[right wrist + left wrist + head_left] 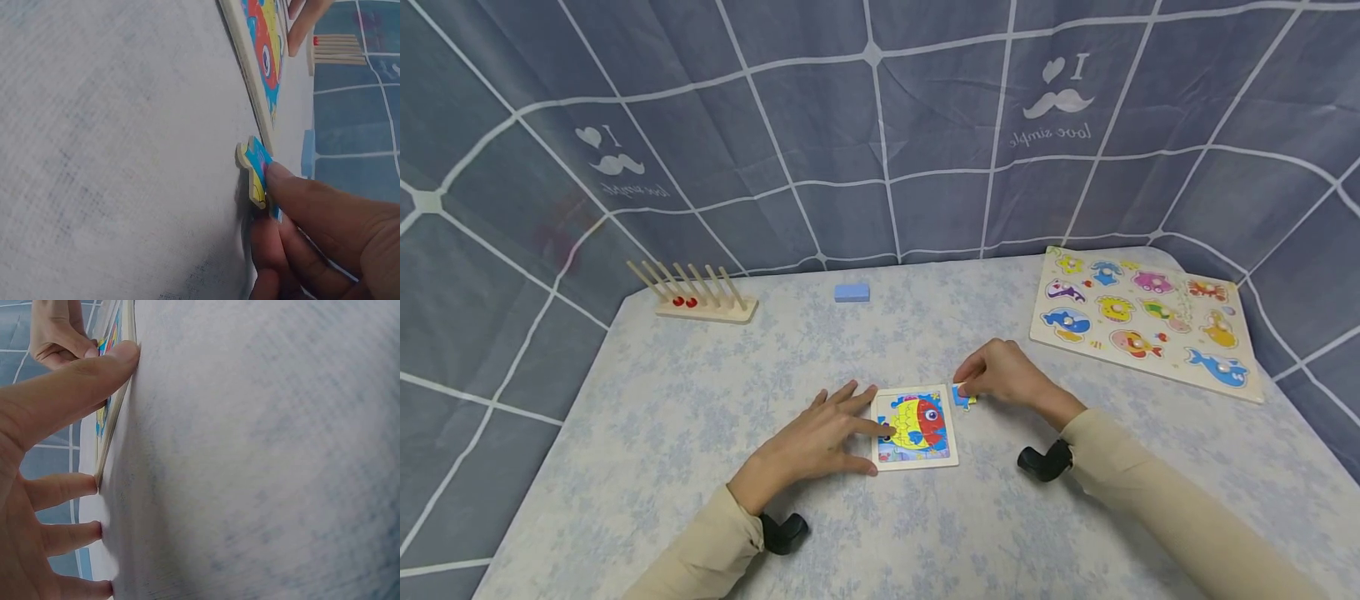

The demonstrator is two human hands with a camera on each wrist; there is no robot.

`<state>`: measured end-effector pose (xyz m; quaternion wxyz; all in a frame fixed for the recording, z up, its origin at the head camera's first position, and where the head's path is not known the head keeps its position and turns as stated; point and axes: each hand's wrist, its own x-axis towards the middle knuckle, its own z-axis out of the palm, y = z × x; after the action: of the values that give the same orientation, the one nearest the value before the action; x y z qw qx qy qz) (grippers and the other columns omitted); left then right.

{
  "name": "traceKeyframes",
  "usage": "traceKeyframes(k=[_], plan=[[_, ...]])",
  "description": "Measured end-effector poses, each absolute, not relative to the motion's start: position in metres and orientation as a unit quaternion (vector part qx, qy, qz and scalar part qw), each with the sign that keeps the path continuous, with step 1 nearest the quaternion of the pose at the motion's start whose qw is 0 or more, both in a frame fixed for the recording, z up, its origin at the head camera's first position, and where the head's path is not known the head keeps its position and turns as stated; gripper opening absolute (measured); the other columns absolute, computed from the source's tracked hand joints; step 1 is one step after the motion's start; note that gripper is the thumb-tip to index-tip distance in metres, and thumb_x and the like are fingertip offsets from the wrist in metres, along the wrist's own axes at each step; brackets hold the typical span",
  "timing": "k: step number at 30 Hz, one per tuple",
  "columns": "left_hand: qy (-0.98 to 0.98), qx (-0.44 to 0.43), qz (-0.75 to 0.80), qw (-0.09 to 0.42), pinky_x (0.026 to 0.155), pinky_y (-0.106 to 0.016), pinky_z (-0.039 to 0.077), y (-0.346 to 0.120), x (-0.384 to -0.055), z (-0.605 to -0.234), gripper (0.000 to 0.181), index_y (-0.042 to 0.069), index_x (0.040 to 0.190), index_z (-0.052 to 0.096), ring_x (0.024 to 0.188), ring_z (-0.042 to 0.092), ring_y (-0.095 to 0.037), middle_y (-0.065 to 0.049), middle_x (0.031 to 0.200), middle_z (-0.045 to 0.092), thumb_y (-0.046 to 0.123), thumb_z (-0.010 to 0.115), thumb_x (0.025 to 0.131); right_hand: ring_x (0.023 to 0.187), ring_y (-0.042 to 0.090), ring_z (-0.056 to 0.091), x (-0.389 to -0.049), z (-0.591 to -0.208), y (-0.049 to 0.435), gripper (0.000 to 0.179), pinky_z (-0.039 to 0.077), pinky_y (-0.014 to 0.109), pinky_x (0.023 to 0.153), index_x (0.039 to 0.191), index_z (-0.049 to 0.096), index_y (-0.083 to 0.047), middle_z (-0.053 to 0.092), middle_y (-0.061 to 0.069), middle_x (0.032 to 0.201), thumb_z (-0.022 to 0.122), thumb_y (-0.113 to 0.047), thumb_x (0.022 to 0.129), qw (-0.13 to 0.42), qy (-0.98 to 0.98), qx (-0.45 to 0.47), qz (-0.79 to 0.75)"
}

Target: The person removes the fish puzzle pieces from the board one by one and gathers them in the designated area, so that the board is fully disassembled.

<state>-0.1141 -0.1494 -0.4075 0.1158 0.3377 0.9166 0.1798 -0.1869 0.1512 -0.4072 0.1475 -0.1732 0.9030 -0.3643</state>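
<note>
A small square jigsaw puzzle board (952, 429) with a pale wooden rim lies at the middle of the table, showing a yellow and red fish on blue. My left hand (820, 440) is spread at its left side, one finger reaching over the picture. In the left wrist view, the thumb (122, 355) touches the board's edge. Just off the board's upper right corner, my right hand (1009, 372) pinches a blue and yellow puzzle piece (257, 164) between thumb and fingers. The piece is tilted, close above the table; the fingertips cover part of it.
A wooden peg stand (722, 312) with red beads stands at the back left. Near the back middle lies a blue block (852, 292). A large sea-animal peg puzzle board (1172, 374) lies at the right. Grey checked cloth (940, 167) hangs behind the table.
</note>
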Motion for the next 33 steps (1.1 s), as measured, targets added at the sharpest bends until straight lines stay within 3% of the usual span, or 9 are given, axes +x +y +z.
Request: traceKeyframes(k=[6, 17, 24, 33], plan=[[0.915, 0.341, 0.182, 0.114, 0.102, -0.074, 0.024, -0.15, -0.114, -0.406, 0.055, 0.027, 0.127, 0.07, 0.142, 0.025, -0.047, -0.018, 0.153, 0.037, 0.043, 0.083, 0.076, 0.068, 0.011, 0.059, -0.184, -0.406, 0.15, 0.006, 0.047, 0.028, 0.062, 0.083, 0.079, -0.006, 0.072, 0.0, 0.077, 0.081, -0.004, 0.078, 0.119, 0.918, -0.177, -0.335], [0.918, 0.335, 0.174, 0.123, 0.102, -0.074, 0.024, -0.148, -0.114, -0.406, 0.055, 0.027, 0.127, 0.069, 0.143, 0.024, -0.047, -0.018, 0.154, 0.035, 0.044, 0.082, 0.076, 0.072, 0.014, 0.057, -0.183, -0.405, 0.149, 0.006, 0.046, 0.028, 0.062, 0.086, 0.079, -0.006, 0.073, 0.001, 0.083, 0.08, -0.005, 0.08, 0.123, 0.917, -0.174, -0.339], [0.917, 0.336, 0.174, 0.126, 0.103, -0.074, 0.024, -0.147, -0.115, -0.405, 0.056, 0.027, 0.128, 0.068, 0.143, 0.024, -0.047, -0.017, 0.155, 0.035, 0.044, 0.082, 0.077, 0.074, 0.014, 0.057, -0.184, -0.402, 0.148, 0.008, 0.045, 0.028, 0.062, 0.09, 0.079, -0.007, 0.073, -0.001, 0.083, 0.078, -0.014, 0.084, 0.124, 0.922, -0.167, -0.327], [0.916, 0.337, 0.175, 0.128, 0.102, -0.074, 0.024, -0.149, -0.114, -0.405, 0.056, 0.027, 0.13, 0.067, 0.143, 0.024, -0.047, -0.017, 0.155, 0.034, 0.045, 0.08, 0.078, 0.082, 0.013, 0.059, -0.186, -0.403, 0.128, 0.013, 0.049, 0.03, 0.073, 0.099, 0.078, -0.007, 0.07, -0.001, 0.093, 0.074, -0.007, 0.087, 0.14, 0.871, -0.286, -0.375]])
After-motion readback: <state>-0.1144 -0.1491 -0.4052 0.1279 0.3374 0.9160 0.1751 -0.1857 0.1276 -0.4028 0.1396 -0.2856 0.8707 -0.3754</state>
